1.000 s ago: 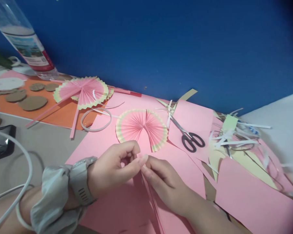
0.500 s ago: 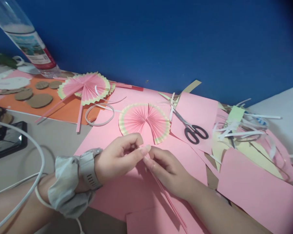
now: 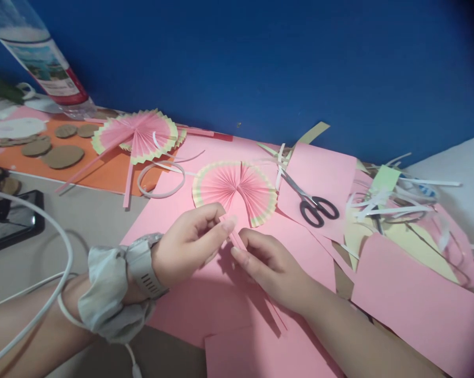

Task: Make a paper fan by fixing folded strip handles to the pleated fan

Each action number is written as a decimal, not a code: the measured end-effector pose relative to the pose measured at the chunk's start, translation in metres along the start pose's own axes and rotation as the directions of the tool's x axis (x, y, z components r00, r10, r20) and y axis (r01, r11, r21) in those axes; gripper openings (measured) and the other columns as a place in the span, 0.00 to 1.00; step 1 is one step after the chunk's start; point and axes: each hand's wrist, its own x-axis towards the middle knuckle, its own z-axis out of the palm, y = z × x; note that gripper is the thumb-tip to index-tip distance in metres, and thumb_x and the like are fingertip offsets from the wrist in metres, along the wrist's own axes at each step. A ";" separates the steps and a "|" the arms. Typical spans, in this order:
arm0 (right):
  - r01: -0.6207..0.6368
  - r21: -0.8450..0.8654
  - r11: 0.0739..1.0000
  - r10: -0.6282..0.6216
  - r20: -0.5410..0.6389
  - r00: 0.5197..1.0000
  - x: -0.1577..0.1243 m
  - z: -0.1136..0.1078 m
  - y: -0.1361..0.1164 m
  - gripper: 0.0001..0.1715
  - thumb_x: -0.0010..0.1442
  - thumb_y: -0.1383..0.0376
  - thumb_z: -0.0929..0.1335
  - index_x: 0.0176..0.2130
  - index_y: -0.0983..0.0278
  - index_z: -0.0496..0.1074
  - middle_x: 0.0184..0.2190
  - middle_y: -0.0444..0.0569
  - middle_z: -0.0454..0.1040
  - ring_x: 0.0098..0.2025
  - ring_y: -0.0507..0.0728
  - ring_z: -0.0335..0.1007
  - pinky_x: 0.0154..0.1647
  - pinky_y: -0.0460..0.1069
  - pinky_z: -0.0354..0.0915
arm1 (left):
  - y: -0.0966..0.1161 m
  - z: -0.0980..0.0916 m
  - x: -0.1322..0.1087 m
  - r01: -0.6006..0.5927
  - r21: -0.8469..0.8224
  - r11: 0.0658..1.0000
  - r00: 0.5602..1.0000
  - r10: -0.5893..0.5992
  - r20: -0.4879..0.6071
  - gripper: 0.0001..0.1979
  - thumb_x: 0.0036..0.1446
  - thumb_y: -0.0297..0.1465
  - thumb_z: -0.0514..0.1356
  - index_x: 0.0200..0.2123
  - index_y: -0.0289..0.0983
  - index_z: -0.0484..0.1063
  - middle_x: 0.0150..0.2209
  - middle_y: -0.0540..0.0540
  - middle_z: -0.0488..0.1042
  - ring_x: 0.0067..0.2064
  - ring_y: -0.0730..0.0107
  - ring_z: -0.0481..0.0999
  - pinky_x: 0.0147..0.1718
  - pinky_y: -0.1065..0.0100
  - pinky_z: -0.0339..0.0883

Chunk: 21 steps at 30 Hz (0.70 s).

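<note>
Between both hands runs a narrow folded strip of pink paper [image 3: 237, 240], slanting down to the right over pink sheets. My left hand [image 3: 197, 233], with a grey watch and a scrunchie at the wrist, pinches its upper end between thumb and finger. Lower on the same strip, my right hand [image 3: 270, 265] is closed around it with thumb and fingertips. Just beyond the hands lies a pleated paper fan [image 3: 217, 184], pink with a yellow-green rim, spread almost to a full circle. Scissors [image 3: 313, 205] with black handles rest on pink paper to its right.
A second pleated fan [image 3: 154, 136] with pink strip handles lies back left, near cardboard discs [image 3: 62, 156] on orange paper. A bottle [image 3: 50, 68] stands behind them. Paper scraps [image 3: 394, 210] pile up at right. A phone [image 3: 28, 223] and a white cable [image 3: 59, 228] are at left.
My hands have drawn slightly apart, showing more of the strip between them. The strip's lower end has shifted up and left. The fan and scissors have stayed put on the table.
</note>
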 end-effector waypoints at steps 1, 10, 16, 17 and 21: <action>0.005 0.001 1.000 -0.005 -0.004 1.000 0.000 0.000 0.000 0.18 0.66 0.60 0.62 0.26 0.64 0.58 0.22 0.38 0.58 0.24 0.46 0.52 0.24 0.42 0.52 | -0.001 0.000 0.000 -0.006 0.000 1.000 1.000 0.006 -0.013 0.17 0.62 0.41 0.53 0.25 0.38 0.57 0.13 0.60 0.55 0.14 0.82 0.56 0.14 0.77 0.52; -0.078 0.051 0.996 0.079 -0.020 0.997 -0.001 0.002 -0.003 0.21 0.67 0.58 0.60 0.25 0.65 0.60 0.19 0.38 0.59 0.22 0.46 0.55 0.27 0.43 0.58 | -0.001 -0.001 0.000 0.003 -0.007 1.000 1.000 -0.003 -0.020 0.16 0.63 0.41 0.53 0.26 0.38 0.58 0.15 0.59 0.58 0.14 0.82 0.58 0.15 0.77 0.54; -0.110 0.076 0.991 0.111 -0.008 0.994 -0.001 0.002 -0.004 0.22 0.67 0.56 0.60 0.26 0.65 0.60 0.18 0.38 0.59 0.20 0.46 0.55 0.24 0.43 0.55 | -0.001 -0.001 -0.001 0.005 -0.011 1.000 1.000 -0.005 -0.004 0.16 0.63 0.42 0.53 0.27 0.38 0.59 0.15 0.59 0.58 0.15 0.81 0.59 0.15 0.77 0.54; -0.105 0.072 0.992 0.106 -0.010 0.994 -0.001 0.002 -0.004 0.22 0.67 0.56 0.60 0.26 0.65 0.61 0.18 0.39 0.59 0.20 0.46 0.55 0.25 0.43 0.56 | 0.000 -0.001 -0.001 -0.001 0.001 1.000 1.000 0.001 0.015 0.16 0.63 0.42 0.53 0.27 0.38 0.59 0.15 0.59 0.59 0.15 0.81 0.59 0.16 0.76 0.55; -0.102 0.040 0.994 0.102 0.005 0.995 -0.001 0.002 -0.004 0.22 0.68 0.55 0.59 0.29 0.66 0.66 0.19 0.39 0.59 0.21 0.46 0.56 0.25 0.43 0.55 | 0.003 0.000 0.000 -0.034 0.071 0.997 0.993 0.026 0.117 0.16 0.62 0.40 0.53 0.27 0.37 0.61 0.16 0.57 0.62 0.17 0.79 0.63 0.18 0.75 0.58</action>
